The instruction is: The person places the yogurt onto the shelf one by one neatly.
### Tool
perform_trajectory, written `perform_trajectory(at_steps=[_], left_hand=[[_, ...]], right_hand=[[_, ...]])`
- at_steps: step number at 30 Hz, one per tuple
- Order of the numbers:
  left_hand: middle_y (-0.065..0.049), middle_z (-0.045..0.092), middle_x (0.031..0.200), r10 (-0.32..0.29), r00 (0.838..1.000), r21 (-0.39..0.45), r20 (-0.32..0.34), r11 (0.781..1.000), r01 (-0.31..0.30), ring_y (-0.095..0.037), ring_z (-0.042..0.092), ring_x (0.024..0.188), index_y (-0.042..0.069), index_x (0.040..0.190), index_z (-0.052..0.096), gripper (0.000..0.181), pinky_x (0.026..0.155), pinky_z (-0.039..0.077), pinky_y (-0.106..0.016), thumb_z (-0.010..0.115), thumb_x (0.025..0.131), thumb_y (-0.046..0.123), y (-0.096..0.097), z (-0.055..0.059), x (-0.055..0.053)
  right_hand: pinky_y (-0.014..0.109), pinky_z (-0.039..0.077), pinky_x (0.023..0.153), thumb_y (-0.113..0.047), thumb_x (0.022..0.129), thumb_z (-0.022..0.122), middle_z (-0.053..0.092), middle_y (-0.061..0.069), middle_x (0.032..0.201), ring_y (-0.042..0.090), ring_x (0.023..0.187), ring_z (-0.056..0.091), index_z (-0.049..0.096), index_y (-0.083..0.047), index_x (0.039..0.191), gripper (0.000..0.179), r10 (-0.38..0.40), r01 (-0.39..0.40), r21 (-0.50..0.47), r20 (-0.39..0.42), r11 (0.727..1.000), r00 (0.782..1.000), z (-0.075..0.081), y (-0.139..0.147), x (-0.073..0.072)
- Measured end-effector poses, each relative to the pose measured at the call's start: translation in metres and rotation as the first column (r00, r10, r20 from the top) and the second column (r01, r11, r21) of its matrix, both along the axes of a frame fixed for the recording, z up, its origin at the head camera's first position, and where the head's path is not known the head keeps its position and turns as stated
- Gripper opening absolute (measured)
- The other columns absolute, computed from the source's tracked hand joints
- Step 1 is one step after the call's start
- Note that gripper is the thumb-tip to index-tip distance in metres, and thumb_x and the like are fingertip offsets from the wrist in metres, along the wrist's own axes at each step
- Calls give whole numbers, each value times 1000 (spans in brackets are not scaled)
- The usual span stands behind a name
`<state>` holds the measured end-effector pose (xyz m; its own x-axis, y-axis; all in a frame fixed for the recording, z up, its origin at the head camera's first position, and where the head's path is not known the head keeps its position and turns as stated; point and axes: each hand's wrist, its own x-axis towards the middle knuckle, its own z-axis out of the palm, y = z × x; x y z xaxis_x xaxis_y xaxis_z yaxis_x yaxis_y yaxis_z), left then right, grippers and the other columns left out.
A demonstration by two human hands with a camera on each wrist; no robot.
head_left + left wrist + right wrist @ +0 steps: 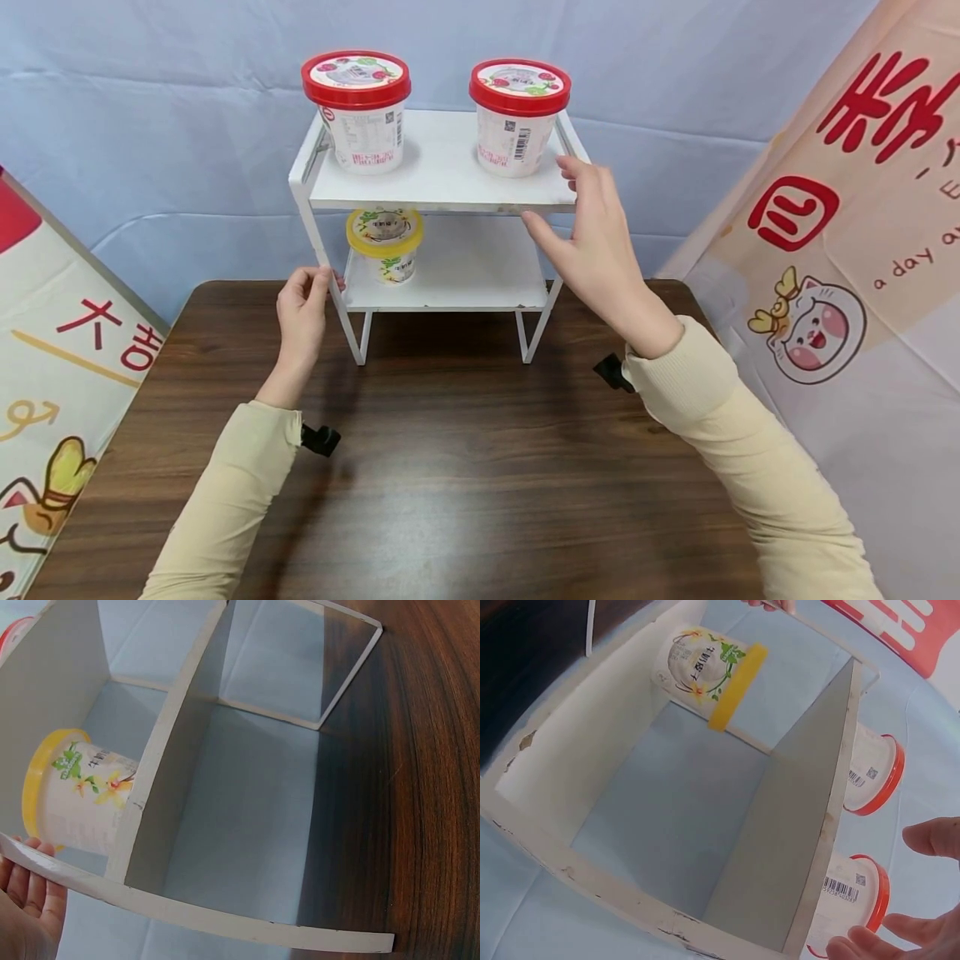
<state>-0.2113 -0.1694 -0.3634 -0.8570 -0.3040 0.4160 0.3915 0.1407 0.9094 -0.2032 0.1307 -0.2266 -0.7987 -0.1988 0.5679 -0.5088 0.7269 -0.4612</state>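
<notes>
A white two-tier shelf rack [442,187] stands on the table. My left hand [302,312] grips its left post, fingers curled behind the post in the left wrist view. On the top tier sit two red-lidded tubs, the left tub [367,125] and the right tub [517,125]. Just beside the right tub is my right hand [600,229], thumb and fingers spread with nothing held. Seen from the right wrist, the fingers [866,945] lie close to that tub; contact is unclear. A yellow-lidded tub [386,242] stands at the left of the lower tier.
The dark wood table [450,467] extends in front of the rack. A pale blue cloth [187,150] hangs behind. Printed panels flank the table, the left panel [52,333] and the right panel [847,250].
</notes>
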Motion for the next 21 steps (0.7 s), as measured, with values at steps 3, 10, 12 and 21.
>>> perform_trajectory(at_steps=[3,10,12,21], left_hand=[[7,60,76,0,1000,3,2,1000,0,-5,58,73,-14,88,54,26,67,43,-16,50,94,11,0,0,0],[9,60,75,2,1000,1,12,1000,-2,-5,58,73,-13,88,54,26,68,44,-16,49,94,12,0,0,0],[10,59,75,2,1000,-1,11,1000,-2,-5,58,73,-13,88,54,26,68,44,-16,49,94,12,0,0,0],[11,59,75,3,1000,-3,3,1000,-3,-5,57,73,-14,88,53,26,68,43,-16,49,94,11,0,0,0]], right_hand=[[38,35,94,-22,85,62,42,19,124,30,111,41,39,4,129,56,9,-9,16,-6,1000,1000,-2,2,4],[39,35,93,-22,84,63,45,17,122,27,109,42,41,3,128,54,19,-20,48,2,999,1000,-8,6,12],[39,35,92,-21,84,63,45,17,120,27,108,42,42,2,127,53,24,-24,52,4,998,1000,-11,7,13],[41,35,93,-20,85,63,44,17,123,29,110,43,42,2,127,52,45,-46,86,18,995,999,-24,12,19]])
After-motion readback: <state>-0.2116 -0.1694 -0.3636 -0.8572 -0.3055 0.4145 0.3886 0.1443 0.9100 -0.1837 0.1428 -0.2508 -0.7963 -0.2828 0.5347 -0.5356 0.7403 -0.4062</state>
